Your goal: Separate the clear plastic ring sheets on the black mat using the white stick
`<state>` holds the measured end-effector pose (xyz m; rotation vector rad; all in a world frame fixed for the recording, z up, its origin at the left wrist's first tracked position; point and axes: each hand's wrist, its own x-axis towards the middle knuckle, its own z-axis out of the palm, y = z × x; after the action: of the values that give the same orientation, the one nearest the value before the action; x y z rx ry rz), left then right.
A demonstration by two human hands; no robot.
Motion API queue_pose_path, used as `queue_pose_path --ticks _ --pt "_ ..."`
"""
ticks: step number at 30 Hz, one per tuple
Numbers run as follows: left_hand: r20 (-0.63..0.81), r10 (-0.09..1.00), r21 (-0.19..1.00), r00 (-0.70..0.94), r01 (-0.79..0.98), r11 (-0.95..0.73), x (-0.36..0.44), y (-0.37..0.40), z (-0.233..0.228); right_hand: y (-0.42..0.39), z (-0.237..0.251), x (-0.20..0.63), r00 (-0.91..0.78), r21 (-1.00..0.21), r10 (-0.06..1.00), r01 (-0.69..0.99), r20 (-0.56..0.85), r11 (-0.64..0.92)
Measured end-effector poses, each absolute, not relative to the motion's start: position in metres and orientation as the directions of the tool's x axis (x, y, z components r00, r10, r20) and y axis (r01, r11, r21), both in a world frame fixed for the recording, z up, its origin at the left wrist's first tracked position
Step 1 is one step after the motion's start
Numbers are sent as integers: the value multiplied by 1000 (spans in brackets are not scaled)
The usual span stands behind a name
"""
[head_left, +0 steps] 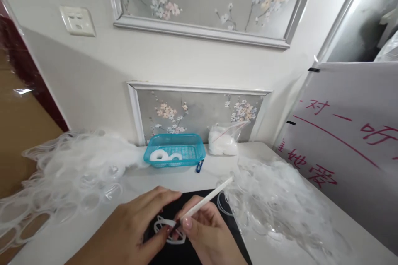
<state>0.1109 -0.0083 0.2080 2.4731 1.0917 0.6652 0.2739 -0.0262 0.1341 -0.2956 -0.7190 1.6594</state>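
Over a black mat (192, 201), my left hand (137, 219) pinches a small white plastic ring piece (178, 238) between thumb and fingers. The piece looks like several thin loops bunched together. My right hand (207, 230) is closed around a slim white-handled tool (211, 194), its handle slanting up to the right. The tool's narrow dark end points down at the ring piece, between the two hands; I cannot tell whether it touches. Fingers partly cover both the piece and the dark end.
A heap of clear rings (77, 165) spreads at left, another clear plastic pile (280, 198) at right. Behind the mat are a blue basket (174, 162) holding white rolls, a small blue object (199, 166) and a plastic bag (222, 140) with white contents. A lettered board (342, 132) stands right.
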Motion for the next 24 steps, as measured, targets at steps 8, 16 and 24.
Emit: queue_pose_path --ticks 8,16,24 --pt "543 740 422 396 633 -649 109 21 221 20 200 266 -384 -709 840 -705 382 0" --pt "339 809 577 481 573 -582 135 71 231 84 188 284 -572 -781 719 -621 395 -65" --pt "360 906 748 221 512 -422 145 113 213 105 180 309 -436 -839 825 -538 359 82"
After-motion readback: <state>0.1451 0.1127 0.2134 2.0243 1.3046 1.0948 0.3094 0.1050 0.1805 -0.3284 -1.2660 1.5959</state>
